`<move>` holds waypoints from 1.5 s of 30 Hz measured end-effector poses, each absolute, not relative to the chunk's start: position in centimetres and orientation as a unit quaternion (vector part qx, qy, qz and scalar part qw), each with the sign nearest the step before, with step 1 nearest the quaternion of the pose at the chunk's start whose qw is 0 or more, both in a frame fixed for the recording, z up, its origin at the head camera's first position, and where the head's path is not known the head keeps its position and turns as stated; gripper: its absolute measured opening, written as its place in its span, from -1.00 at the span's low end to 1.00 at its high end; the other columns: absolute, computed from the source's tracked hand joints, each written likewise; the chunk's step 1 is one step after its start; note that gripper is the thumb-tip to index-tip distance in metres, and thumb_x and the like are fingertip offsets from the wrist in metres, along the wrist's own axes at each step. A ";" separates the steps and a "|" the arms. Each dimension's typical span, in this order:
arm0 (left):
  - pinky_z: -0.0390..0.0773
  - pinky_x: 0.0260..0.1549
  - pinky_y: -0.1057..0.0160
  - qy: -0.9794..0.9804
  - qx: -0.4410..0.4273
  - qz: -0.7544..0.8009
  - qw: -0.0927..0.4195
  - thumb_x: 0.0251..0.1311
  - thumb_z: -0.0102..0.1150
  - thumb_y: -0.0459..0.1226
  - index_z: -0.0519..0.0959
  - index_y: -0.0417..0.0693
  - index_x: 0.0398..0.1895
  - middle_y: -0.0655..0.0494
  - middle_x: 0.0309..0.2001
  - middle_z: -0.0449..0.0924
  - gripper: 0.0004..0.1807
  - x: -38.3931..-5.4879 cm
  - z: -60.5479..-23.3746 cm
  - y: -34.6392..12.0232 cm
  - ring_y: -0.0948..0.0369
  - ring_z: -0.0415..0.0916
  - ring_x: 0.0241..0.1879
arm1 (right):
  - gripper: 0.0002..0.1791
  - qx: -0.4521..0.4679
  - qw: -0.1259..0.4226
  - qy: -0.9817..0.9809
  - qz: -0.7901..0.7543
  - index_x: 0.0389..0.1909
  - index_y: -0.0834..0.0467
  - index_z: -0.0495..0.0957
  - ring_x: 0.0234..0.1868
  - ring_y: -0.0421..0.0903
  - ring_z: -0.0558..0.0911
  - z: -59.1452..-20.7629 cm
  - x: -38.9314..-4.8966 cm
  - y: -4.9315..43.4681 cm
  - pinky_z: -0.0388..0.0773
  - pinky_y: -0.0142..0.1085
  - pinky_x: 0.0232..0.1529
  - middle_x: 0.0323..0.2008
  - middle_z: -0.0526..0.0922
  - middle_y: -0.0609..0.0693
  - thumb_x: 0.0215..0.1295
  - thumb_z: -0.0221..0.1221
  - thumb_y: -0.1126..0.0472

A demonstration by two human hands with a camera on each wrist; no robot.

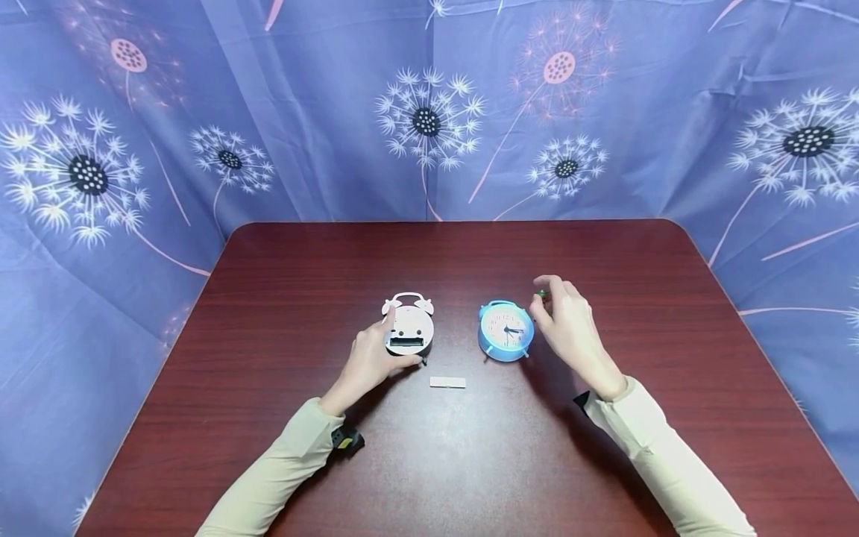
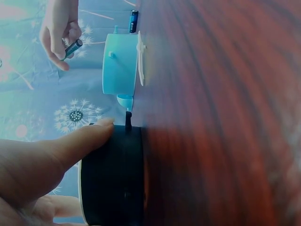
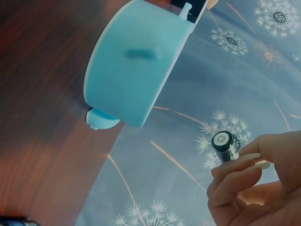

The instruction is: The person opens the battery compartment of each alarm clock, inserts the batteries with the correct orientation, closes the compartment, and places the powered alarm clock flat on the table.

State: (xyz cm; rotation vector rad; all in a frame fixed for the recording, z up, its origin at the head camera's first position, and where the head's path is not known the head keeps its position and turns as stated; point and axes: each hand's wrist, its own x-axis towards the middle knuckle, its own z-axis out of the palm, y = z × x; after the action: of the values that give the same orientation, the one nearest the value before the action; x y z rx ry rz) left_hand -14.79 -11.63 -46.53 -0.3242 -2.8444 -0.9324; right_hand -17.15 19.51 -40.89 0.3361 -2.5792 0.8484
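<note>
My left hand (image 1: pixel 367 356) grips an alarm clock (image 1: pixel 408 319) with a white back and twin bells, its open battery compartment facing up. The left wrist view shows the clock's black side (image 2: pixel 113 174) between thumb and fingers. In my right hand (image 1: pixel 567 328) a small cylindrical battery (image 3: pixel 225 145) is pinched between thumb and fingertips, raised above the table beside a blue alarm clock (image 1: pixel 506 332). That clock lies dial up. A white battery cover (image 1: pixel 447 382) lies on the table in front of the two clocks.
A second battery (image 2: pixel 134 21) rests on the brown table (image 1: pixel 456 462) beyond the blue clock in the left wrist view. Blue curtains (image 1: pixel 322 112) with a dandelion print hang around the table's back and sides.
</note>
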 end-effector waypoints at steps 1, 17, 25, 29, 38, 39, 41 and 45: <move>0.56 -0.09 -0.11 -0.943 -0.107 -0.309 0.065 -0.29 0.59 -0.02 0.26 -0.30 0.38 -0.23 0.05 0.61 0.12 -14.8 -46.5 -11.6 -0.17 0.61 -0.07 | -0.74 0.123 0.204 -0.922 0.307 -0.04 0.32 0.49 -0.40 0.03 0.62 -40.9 -17.1 19.4 0.49 -0.05 -0.30 -0.41 0.59 0.16 0.28 0.06 0.32; 0.55 -0.06 -0.12 -0.944 -0.100 -0.308 0.060 -0.28 0.58 0.00 0.24 -0.29 0.40 -0.25 0.09 0.59 0.14 -14.8 -46.4 -11.6 -0.17 0.59 -0.02 | -0.80 0.157 0.216 -0.906 0.327 -0.17 0.30 0.55 -0.57 -0.14 0.49 -40.8 -16.8 17.9 0.41 -0.35 -0.51 -0.41 0.55 0.12 0.29 0.23 0.24; 0.56 -0.09 -0.10 -0.940 -0.104 -0.317 0.066 -0.28 0.59 -0.02 0.25 -0.24 0.40 -0.23 0.04 0.62 0.12 -14.8 -46.4 -11.6 -0.17 0.61 -0.06 | -0.83 0.181 0.201 -0.901 0.340 -0.24 0.28 0.50 -0.51 -0.14 0.47 -41.1 -16.8 16.8 0.41 -0.35 -0.49 -0.45 0.50 0.09 0.31 0.21 0.24; 0.56 -0.09 -0.10 -0.940 -0.106 -0.316 0.067 -0.28 0.59 -0.02 0.26 -0.25 0.40 -0.25 0.05 0.61 0.12 -14.8 -46.4 -11.6 -0.16 0.61 -0.05 | -0.84 0.194 0.185 -0.898 0.350 -0.24 0.26 0.49 -0.51 -0.14 0.49 -41.1 -16.9 16.1 0.43 -0.37 -0.49 -0.45 0.51 0.05 0.32 0.20 0.23; 0.57 -0.08 -0.10 -0.940 -0.105 -0.318 0.067 -0.29 0.59 -0.03 0.27 -0.26 0.39 -0.25 0.05 0.61 0.11 -14.9 -46.3 -11.6 -0.16 0.61 -0.04 | -0.87 0.240 0.177 -0.872 0.389 -0.20 0.24 0.60 -0.48 -0.12 0.65 -41.2 -17.0 14.5 0.59 -0.37 -0.46 -0.33 0.65 0.07 0.25 0.24 0.31; 0.57 -0.08 -0.10 -0.940 -0.104 -0.318 0.067 -0.29 0.59 -0.03 0.27 -0.26 0.39 -0.25 0.06 0.61 0.11 -14.8 -46.3 -11.6 -0.16 0.60 -0.04 | -0.86 0.246 0.182 -0.869 0.390 -0.20 0.23 0.62 -0.45 -0.12 0.65 -41.2 -17.0 14.3 0.59 -0.37 -0.46 -0.31 0.66 0.07 0.23 0.26 0.32; 0.56 -0.07 -0.10 -0.941 -0.103 -0.316 0.065 -0.29 0.59 -0.03 0.26 -0.26 0.40 -0.26 0.06 0.60 0.12 -14.8 -46.3 -11.6 -0.17 0.60 -0.03 | -0.85 0.254 0.191 -0.865 0.389 -0.20 0.21 0.65 -0.42 -0.13 0.64 -41.3 -17.0 13.9 0.58 -0.40 -0.45 -0.29 0.66 0.08 0.19 0.29 0.32; 0.56 -0.08 -0.11 -0.941 -0.103 -0.315 0.064 -0.28 0.59 -0.03 0.25 -0.26 0.40 -0.26 0.06 0.60 0.13 -14.7 -46.4 -11.6 -0.17 0.60 -0.03 | -0.82 0.267 0.194 -0.859 0.392 -0.21 0.18 0.68 -0.51 -0.17 0.58 -41.6 -16.9 13.2 0.53 -0.43 -0.48 -0.29 0.63 0.06 0.13 0.34 0.32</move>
State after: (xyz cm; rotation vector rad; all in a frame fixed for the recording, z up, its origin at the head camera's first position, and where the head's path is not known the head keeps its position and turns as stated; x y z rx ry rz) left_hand -14.73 -11.59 -46.39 -0.3107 -2.8434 -0.9499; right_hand -16.90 13.20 -41.56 0.7497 -2.4077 1.0993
